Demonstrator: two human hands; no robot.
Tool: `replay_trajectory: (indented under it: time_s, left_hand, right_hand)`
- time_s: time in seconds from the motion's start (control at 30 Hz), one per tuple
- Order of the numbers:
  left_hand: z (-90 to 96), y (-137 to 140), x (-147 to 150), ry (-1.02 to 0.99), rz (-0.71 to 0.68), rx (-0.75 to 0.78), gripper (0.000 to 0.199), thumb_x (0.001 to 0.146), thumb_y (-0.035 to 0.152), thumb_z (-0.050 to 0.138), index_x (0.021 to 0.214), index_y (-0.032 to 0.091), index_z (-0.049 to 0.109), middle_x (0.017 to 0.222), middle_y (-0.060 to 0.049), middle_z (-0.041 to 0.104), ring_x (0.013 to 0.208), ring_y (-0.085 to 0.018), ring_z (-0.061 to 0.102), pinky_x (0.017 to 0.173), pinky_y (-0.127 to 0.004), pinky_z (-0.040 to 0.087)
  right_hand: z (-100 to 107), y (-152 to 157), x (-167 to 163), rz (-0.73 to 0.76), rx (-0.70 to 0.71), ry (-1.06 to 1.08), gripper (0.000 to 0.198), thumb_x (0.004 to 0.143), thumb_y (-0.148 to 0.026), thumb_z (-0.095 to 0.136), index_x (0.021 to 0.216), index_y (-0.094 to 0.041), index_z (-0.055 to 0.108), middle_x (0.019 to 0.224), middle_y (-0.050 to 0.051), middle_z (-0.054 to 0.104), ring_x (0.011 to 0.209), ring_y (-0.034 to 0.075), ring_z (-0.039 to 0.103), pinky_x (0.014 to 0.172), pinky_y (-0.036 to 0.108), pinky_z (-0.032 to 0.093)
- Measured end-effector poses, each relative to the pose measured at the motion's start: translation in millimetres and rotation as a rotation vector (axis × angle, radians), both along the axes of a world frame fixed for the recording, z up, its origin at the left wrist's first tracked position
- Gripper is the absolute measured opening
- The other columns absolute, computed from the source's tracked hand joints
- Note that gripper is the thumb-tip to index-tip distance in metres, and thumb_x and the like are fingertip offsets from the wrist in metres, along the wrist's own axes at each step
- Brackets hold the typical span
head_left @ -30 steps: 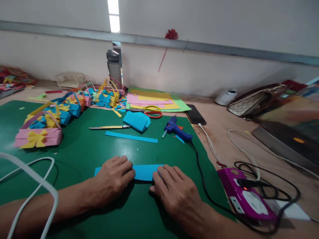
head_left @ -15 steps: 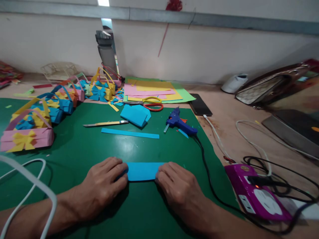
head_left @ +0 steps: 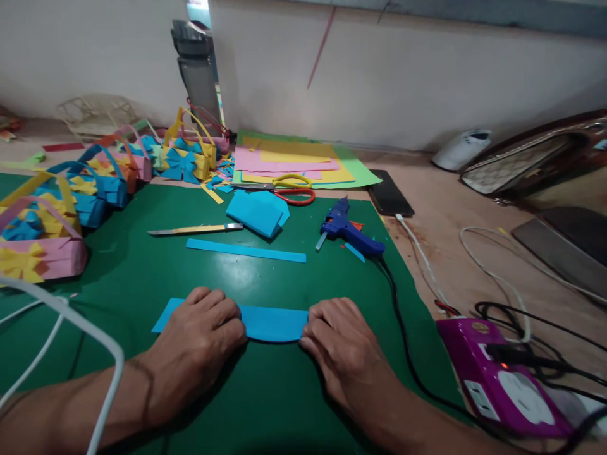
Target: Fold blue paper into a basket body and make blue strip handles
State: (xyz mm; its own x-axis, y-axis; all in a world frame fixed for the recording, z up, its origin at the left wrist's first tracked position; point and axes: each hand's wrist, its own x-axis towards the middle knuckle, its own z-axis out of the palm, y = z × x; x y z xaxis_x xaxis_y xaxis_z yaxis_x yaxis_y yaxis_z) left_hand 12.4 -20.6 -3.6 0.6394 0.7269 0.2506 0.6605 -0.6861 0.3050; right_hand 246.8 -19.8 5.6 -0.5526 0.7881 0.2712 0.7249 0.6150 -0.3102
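A folded strip of blue paper (head_left: 275, 323) lies across the green mat in front of me. My left hand (head_left: 203, 328) grips its near edge left of the middle, and the strip's left end sticks out beyond that hand. At the right end, my right hand (head_left: 336, 341) is closed on the paper, fingers bent over it. Between the hands the near edge bows slightly. Just beyond lies a narrow blue paper strip (head_left: 246, 250), with a craft knife (head_left: 196, 229) and a folded blue paper piece (head_left: 258, 213) behind it.
A blue glue gun (head_left: 351, 229) lies to the right, its cord running to a purple power strip (head_left: 507, 379). Scissors (head_left: 294, 188) rest by stacked coloured paper (head_left: 294, 158). Several small paper baskets (head_left: 52, 256) line the left. A white cable (head_left: 104, 344) crosses the near left.
The left hand has shifted along the paper, and the strip's left end now shows beyond it. The near edge bows more. The camera view has tilted down and turned a little.
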Motion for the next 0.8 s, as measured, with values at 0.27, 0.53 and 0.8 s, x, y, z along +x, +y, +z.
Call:
replay_trajectory:
  time_s: [0.27, 0.53, 0.8]
  left_hand:
    - [10.7, 1.9, 3.8, 0.061, 0.140, -0.101, 0.032, 0.094, 0.021, 0.033, 0.071, 0.018, 0.054, 0.070, -0.003, 0.054, 0.066, -0.018, 0.040, 0.065, -0.035, 0.024]
    - [12.8, 9.4, -1.6, 0.117, 0.172, -0.179, 0.032, 0.094, 0.025, 0.037, 0.069, 0.018, 0.055, 0.071, -0.003, 0.054, 0.069, -0.019, 0.043, 0.067, -0.035, 0.024]
    - [16.7, 13.4, -3.3, 0.164, 0.173, -0.136, 0.032, 0.092, 0.022, 0.038, 0.066, 0.018, 0.056, 0.069, -0.003, 0.056, 0.068, -0.018, 0.044, 0.068, -0.036, 0.024]
  right_hand:
    - [3.9, 3.6, -0.8, -0.078, -0.020, -0.036, 0.020, 0.086, -0.012, 0.044, 0.068, -0.017, 0.052, 0.075, 0.005, 0.053, 0.073, 0.018, 0.047, 0.071, 0.034, 0.033]
    - [0.9, 5.6, -2.5, -0.089, -0.010, -0.054, 0.021, 0.086, -0.012, 0.043, 0.069, -0.015, 0.054, 0.075, 0.006, 0.054, 0.072, 0.018, 0.047, 0.073, 0.036, 0.033]
    - [0.1, 8.4, -2.7, -0.048, 0.072, -0.088, 0.020, 0.086, -0.012, 0.044, 0.071, -0.015, 0.057, 0.073, 0.005, 0.056, 0.070, 0.018, 0.047, 0.075, 0.037, 0.033]
